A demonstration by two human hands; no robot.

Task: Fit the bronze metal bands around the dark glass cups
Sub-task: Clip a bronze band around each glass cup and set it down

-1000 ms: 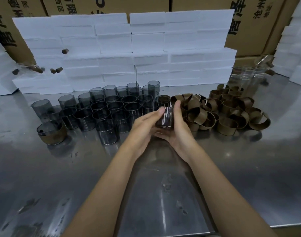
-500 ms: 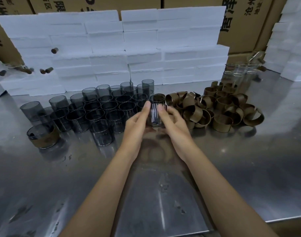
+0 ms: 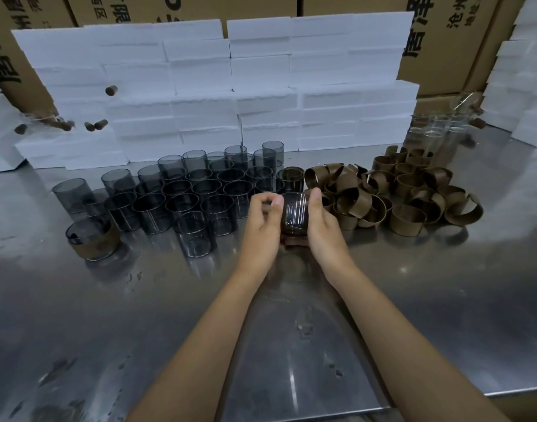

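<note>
Both my hands hold one dark glass cup (image 3: 295, 215) just above the steel table (image 3: 291, 345), at the middle. My left hand (image 3: 262, 222) grips its left side with the thumb against the rim. My right hand (image 3: 323, 222) cups its right side, thumb up along the wall. A brownish band seems to sit low on the cup, partly hidden by my fingers. Several bare dark cups (image 3: 181, 196) stand in rows to the left. A heap of bronze bands (image 3: 392, 193) lies to the right. One banded cup (image 3: 92, 237) stands at the far left.
Stacked white foam blocks (image 3: 230, 86) form a wall behind the cups, with cardboard boxes (image 3: 444, 35) behind them. Clear glasses (image 3: 440, 129) stand at the back right. More foam blocks (image 3: 523, 86) rise on the right. The table's front edge (image 3: 520, 391) runs near my forearms.
The cup has turned and dropped a little in my hands; my left thumb now lies on its rim and my right thumb points up. The camera view shifted slightly.
</note>
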